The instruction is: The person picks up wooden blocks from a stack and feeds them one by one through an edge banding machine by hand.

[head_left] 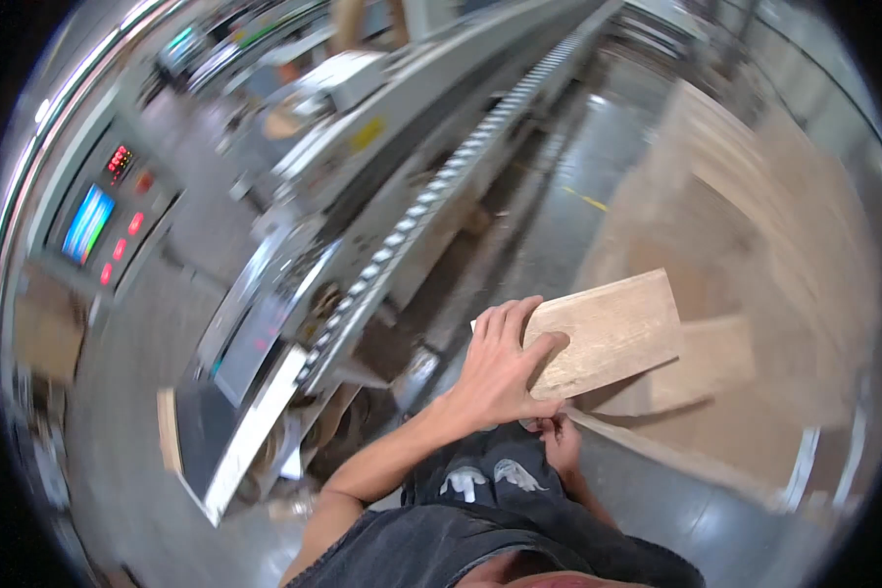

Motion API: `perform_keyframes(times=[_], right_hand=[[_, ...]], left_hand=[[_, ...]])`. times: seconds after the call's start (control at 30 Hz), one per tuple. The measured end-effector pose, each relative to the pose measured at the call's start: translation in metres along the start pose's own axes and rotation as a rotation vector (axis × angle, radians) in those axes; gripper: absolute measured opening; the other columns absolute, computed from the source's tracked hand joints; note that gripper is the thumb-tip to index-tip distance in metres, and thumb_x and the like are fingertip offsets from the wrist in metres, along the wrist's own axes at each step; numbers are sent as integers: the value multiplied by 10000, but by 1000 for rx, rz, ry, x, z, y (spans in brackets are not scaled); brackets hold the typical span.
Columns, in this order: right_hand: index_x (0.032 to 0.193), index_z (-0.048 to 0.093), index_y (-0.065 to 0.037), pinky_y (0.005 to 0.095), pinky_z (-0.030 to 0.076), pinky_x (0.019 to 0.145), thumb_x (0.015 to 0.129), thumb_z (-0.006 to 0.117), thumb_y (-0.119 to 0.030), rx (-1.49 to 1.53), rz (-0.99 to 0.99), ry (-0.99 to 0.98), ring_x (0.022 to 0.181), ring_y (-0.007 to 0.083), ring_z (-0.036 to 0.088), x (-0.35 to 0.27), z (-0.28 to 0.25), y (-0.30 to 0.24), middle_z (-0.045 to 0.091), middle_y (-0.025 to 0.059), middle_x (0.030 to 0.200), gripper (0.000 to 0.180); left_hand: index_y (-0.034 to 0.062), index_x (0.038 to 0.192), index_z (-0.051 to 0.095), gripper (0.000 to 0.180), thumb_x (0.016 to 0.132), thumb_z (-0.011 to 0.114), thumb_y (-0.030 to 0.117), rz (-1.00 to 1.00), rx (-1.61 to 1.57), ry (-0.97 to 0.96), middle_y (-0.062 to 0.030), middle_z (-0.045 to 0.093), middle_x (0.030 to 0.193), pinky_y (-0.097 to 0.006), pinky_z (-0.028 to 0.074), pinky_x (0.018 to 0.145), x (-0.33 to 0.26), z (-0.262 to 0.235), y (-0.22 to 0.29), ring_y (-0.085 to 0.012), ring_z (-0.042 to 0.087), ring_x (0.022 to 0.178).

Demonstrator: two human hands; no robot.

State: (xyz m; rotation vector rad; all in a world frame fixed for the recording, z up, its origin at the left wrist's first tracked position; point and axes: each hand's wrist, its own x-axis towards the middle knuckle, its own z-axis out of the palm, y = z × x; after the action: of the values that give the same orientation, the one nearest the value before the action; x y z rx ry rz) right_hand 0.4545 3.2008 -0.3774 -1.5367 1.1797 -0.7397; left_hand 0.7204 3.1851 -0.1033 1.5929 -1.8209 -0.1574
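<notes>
Wooden panel (608, 333) gripped flat by left hand (500, 367), right hand (562, 441) beneath

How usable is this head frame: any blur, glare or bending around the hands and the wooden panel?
Head view: strong fisheye bending, so the roller conveyor curves and the corners are black. The left hand and wooden panel are fairly sharp; the right hand is mostly hidden below the panel. The rim smears, the control screen glows overexposed, and glare streaks the grey floor.
</notes>
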Motion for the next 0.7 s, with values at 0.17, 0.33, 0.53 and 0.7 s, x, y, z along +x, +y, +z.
perform_keyframes(times=[0.17,0.33,0.53,0.7], right_hand=[[1197,675,-4,286,529,741,1066,625,-216,-54,9,-277,808,122,657,24,119,-121,710,61,897,254],[1206,691,-32,374,543,825,1026,655,-222,-308,-346,-543,893,286,684,44,252,-183,712,124,1013,264],[1224,691,-7,475,464,1071,969,696,-201,-377,-747,-693,1280,391,551,41,388,-211,621,176,1346,321],[1472,424,172,566,262,1235,923,770,-375,-729,-769,-673,1514,523,265,41,483,-208,240,375,1643,849]], left_hand=[[159,1265,673,763,638,827,565,-218,120,105,-270,466,1474,-608,327,1121,-147,-95,-115,-469,439,1364],[138,1159,698,675,596,883,461,-528,297,249,-289,476,1470,-598,342,1112,-316,-157,-219,-481,455,1348],[140,1102,671,631,599,898,446,-674,450,311,-262,503,1437,-570,349,1083,-403,-193,-301,-468,469,1304],[148,1172,678,664,656,870,518,-663,389,352,-269,492,1466,-588,339,1098,-402,-198,-356,-477,451,1348]])
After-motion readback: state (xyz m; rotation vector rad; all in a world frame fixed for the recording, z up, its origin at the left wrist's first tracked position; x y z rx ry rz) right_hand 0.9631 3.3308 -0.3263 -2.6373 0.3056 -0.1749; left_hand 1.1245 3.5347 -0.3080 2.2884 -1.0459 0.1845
